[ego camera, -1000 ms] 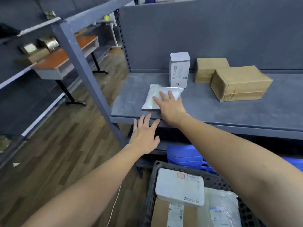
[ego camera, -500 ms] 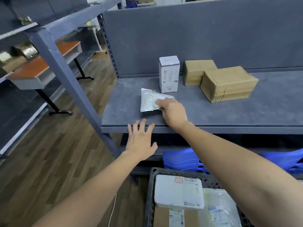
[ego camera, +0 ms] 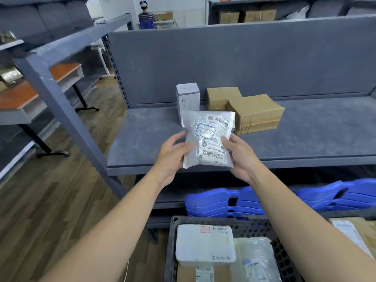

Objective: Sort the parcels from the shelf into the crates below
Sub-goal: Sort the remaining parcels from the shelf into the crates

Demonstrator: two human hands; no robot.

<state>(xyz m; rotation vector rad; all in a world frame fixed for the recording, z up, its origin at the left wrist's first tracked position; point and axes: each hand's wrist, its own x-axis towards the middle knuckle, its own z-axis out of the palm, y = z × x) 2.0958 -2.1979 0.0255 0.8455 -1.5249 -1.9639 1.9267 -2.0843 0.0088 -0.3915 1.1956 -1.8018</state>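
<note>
Item: plastic parcel (ego camera: 207, 139), label facing up, held above the shelf's (ego camera: 305, 129) front edge. Left hand (ego camera: 173, 157) grips its 9 o'clock edge, right hand (ego camera: 240, 157) its 3 o'clock edge. White box (ego camera: 188, 98) at 12 o'clock; cardboard boxes (ego camera: 256, 112) at 2 o'clock; dark crate (ego camera: 254, 226) at 6 o'clock.

A glossy, crinkled plastic pouch (ego camera: 207, 139) with paper labels; matt grey shelf (ego camera: 142, 139); brown cardboard boxes (ego camera: 255, 113).
</note>
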